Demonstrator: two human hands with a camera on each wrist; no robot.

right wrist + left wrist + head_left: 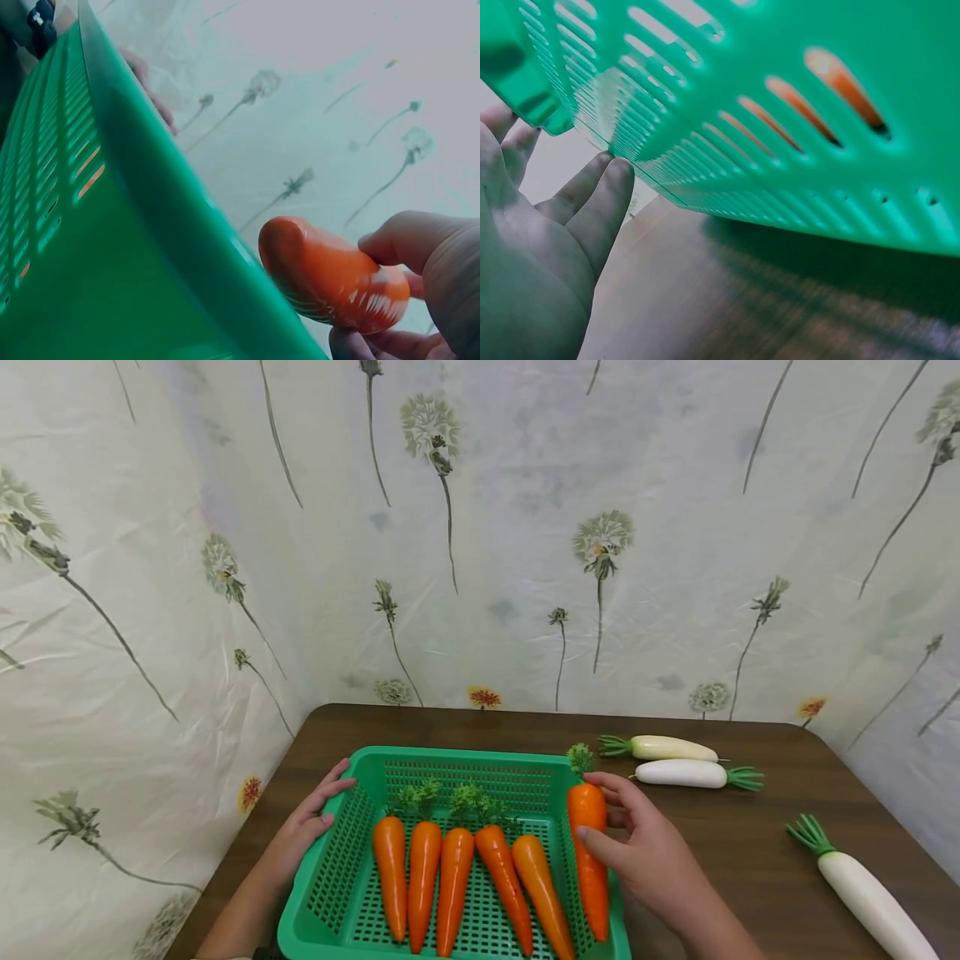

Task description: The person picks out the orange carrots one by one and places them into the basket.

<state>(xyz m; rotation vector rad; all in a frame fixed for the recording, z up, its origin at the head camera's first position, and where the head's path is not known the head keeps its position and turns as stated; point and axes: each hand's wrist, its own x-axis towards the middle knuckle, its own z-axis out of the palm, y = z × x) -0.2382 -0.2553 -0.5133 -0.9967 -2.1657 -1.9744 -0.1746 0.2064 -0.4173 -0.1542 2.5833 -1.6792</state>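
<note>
My right hand (637, 839) pinches an orange carrot (588, 860) between thumb and fingers, over the right side of a green basket (303, 902). The carrot points narrow end down in the head view, with its green tuft at the far end. In the right wrist view the carrot (330, 274) is above the basket's rim (172, 195). Several more carrots (453, 889) lie side by side in the basket, tufts towards the back. Against the basket's left side rests my left hand (300, 831), and the left wrist view shows its fingers (600, 206) straight along the outer wall.
Two white radishes (681, 772) with green stems lie beyond the basket on the right of the brown table (720, 843). A third, larger white radish (870, 897) lies near the right edge. Flower-printed sheeting (510, 543) hangs behind and beside the table.
</note>
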